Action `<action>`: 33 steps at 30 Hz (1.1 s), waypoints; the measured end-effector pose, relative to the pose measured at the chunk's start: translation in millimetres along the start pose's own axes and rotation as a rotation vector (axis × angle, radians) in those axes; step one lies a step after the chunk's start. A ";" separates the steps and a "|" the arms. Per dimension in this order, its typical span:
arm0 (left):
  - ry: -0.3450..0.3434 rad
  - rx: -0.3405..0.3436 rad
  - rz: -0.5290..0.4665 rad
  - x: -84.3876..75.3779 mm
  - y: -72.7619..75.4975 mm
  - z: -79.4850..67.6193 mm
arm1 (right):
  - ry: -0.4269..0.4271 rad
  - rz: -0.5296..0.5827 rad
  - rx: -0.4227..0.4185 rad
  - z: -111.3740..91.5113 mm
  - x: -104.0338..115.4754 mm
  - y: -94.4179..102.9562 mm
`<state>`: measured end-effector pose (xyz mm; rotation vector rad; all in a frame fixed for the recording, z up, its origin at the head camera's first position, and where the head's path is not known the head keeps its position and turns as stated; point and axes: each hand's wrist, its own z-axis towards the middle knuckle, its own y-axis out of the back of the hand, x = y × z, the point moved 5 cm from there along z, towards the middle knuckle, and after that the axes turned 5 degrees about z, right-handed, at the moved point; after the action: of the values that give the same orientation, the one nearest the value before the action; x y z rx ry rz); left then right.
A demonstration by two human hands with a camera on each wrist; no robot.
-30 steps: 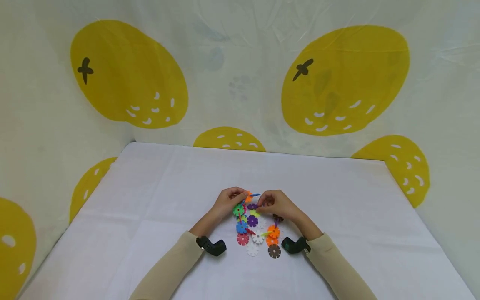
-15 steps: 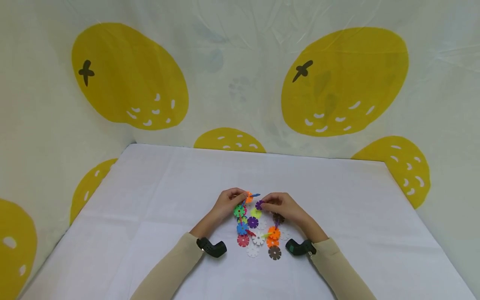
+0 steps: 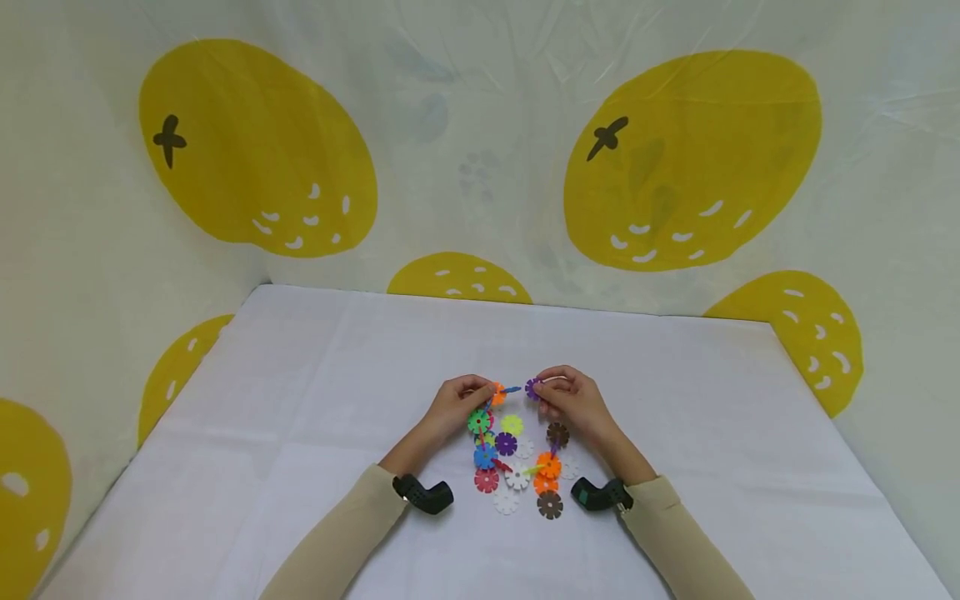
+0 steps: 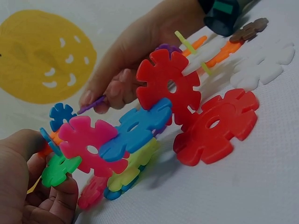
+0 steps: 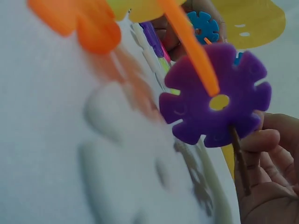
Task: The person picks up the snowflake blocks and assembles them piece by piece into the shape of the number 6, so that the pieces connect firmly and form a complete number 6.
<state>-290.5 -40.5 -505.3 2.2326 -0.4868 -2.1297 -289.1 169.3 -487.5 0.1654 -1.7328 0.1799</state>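
Observation:
Notched plastic snowflake discs are slotted into a chain that curves between my hands. My left hand (image 3: 452, 407) pinches the chain's far left end, at an orange disc (image 3: 498, 394) with a blue disc (image 3: 512, 390) jutting rightward from it. Below the fingers come a green disc (image 3: 480, 422), a pink disc (image 4: 88, 145) and a blue disc (image 4: 135, 131). In my right hand (image 3: 576, 402) a loose purple disc (image 3: 533, 389) is pinched between thumb and fingers, a short gap from the jutting blue one. The chain's other end has a brown disc (image 3: 557, 434) below the right hand.
Loose discs lie on the white cloth inside and before the chain: yellow (image 3: 512, 425), purple (image 3: 506, 443), red (image 3: 486, 480), white (image 3: 506, 500) and brown (image 3: 550, 504). A white cloth wall (image 3: 480, 167) with yellow fruit prints rises behind the table.
My right hand has picked up the purple disc from beside the yellow one and moved it up and slightly right. My left hand keeps its place on the chain.

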 end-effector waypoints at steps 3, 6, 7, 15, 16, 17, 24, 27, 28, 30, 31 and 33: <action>-0.004 0.009 0.007 0.9 -0.1 -0.2 | 0.020 0.007 -0.014 -1.1 1.3 -1.3; -0.008 0.018 0.010 0.8 -0.6 0.2 | 0.034 -0.010 -0.010 -2.7 3.4 -3.4; -0.010 0.022 0.009 0.6 -0.7 0.1 | 0.038 -0.015 -0.010 -3.3 4.1 -4.0; -0.089 0.041 0.026 -0.7 -0.3 -1.7 | 0.050 -0.059 0.002 -3.3 5.2 -4.9; -0.097 0.043 0.031 -0.9 -0.2 -1.9 | 0.050 -0.062 0.006 -3.4 5.2 -5.4; -0.097 0.048 0.033 -1.1 -0.2 -2.4 | 0.049 -0.065 0.006 -3.3 5.4 -5.9; -0.047 0.049 0.047 -2.2 -0.5 -1.9 | 0.064 -0.091 0.015 -3.6 6.8 -9.4; -0.040 0.045 0.066 -2.3 -0.1 -2.2 | 0.068 -0.088 0.017 -3.1 5.8 -10.2; -0.038 0.045 0.069 -2.3 0.1 -2.4 | 0.069 -0.084 0.016 -2.9 5.3 -10.4; -0.041 0.043 0.076 -2.6 0.4 -2.7 | 0.071 -0.080 0.017 -2.5 4.3 -10.7; -0.044 0.042 0.077 -2.7 0.4 -2.8 | 0.071 -0.076 0.013 -2.4 3.9 -11.0; -0.048 0.042 0.076 -3.0 0.5 -2.8 | 0.084 -0.077 0.013 -2.2 3.6 -11.4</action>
<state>-287.9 -40.8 -502.1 2.1518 -0.6132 -2.1596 -285.1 158.7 -483.3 0.2303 -1.6388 0.1395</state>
